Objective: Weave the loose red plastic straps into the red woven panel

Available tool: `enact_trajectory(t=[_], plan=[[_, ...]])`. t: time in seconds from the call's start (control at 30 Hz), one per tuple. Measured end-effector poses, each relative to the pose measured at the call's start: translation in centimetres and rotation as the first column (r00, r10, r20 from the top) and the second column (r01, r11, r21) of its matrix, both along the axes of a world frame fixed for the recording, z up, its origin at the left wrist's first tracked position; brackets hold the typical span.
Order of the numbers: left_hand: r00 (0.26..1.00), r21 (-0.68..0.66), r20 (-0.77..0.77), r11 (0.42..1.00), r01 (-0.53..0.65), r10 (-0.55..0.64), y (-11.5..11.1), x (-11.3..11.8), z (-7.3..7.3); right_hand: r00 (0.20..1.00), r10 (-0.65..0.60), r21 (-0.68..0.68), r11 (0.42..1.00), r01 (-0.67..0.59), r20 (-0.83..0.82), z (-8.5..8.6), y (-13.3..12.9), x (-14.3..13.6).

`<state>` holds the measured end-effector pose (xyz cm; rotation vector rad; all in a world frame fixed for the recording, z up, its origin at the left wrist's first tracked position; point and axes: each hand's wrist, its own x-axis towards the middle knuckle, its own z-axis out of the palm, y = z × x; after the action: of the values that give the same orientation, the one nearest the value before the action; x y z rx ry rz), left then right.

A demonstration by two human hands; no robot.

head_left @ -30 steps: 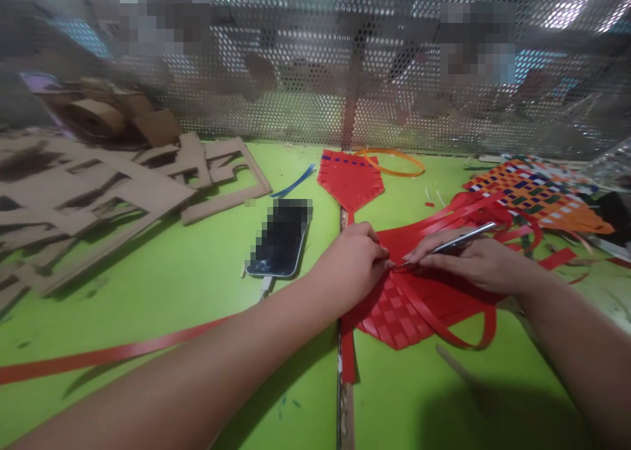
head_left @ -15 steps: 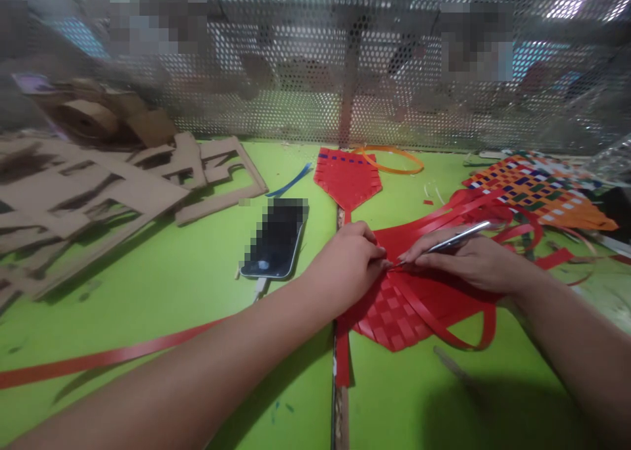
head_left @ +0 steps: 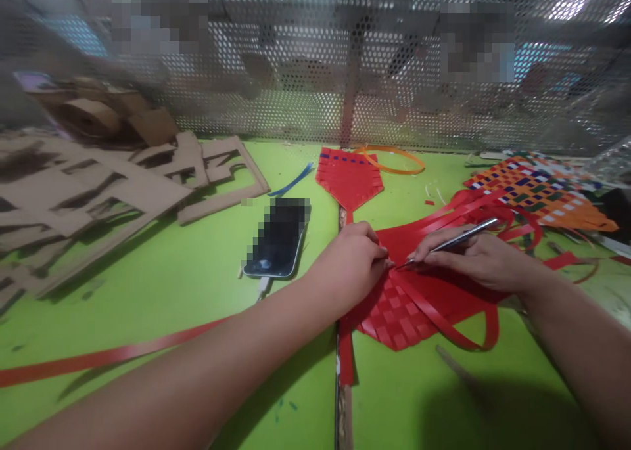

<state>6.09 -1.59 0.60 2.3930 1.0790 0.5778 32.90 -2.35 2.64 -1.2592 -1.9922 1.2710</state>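
Observation:
A red woven piece (head_left: 397, 318) lies on the green table, its lower part plaited from flat glossy strips. My left hand (head_left: 357, 263) rests over its left side, finger and thumb closed on a red strip at the weave's upper edge; the exact hold is partly hidden. In my right hand (head_left: 473, 259) is a slim silver pen-like tool (head_left: 466, 234), whose thin tip points at the red surface just right of my left fingertips. A loose red strip (head_left: 434, 309) loops out below my right hand, and more red strips (head_left: 473, 203) bunch up behind it.
Cut cardboard frames (head_left: 123, 180) pile up at the left, near a tape roll (head_left: 89, 118). A phone (head_left: 279, 240) with a cable lies left of centre. Beyond are a finished-looking red woven fan shape (head_left: 350, 180), an orange loop (head_left: 394, 161), a multicolour woven piece (head_left: 532, 190) and a perforated metal screen (head_left: 296, 82).
My right hand and the silver tool have shifted slightly to the right, so the tip sits a little farther from my left fingers. My left hand stays nearly in place.

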Motion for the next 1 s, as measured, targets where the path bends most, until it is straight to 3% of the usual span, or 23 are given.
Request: enact_trajectory(t=[0.27, 0.53, 0.8, 1.0], plan=[[1.0, -0.007, 0.005, 1.0, 0.001, -0.001, 0.0, 0.0, 0.1, 0.997, 0.017, 0.035, 0.999, -0.02, 0.075, -0.4, 0.0, 0.1], [1.0, -0.021, -0.003, 1.0, 0.002, -0.002, 0.0, 0.0, 0.1, 0.999, 0.037, 0.01, 0.999, -0.037, 0.033, 0.6, -0.1, -0.4], [1.0, -0.008, -0.016, 1.0, 0.004, -0.004, 0.0, 0.1, 0.2, 0.997, -0.075, 0.014, 0.997, 0.074, 0.031, -0.3, -0.2, 0.3], [1.0, -0.02, -0.012, 1.0, 0.006, -0.006, 0.0, 0.0, 0.0, 0.995, -0.03, 0.051, 0.998, 0.025, 0.099, 0.1, -0.2, -0.4]])
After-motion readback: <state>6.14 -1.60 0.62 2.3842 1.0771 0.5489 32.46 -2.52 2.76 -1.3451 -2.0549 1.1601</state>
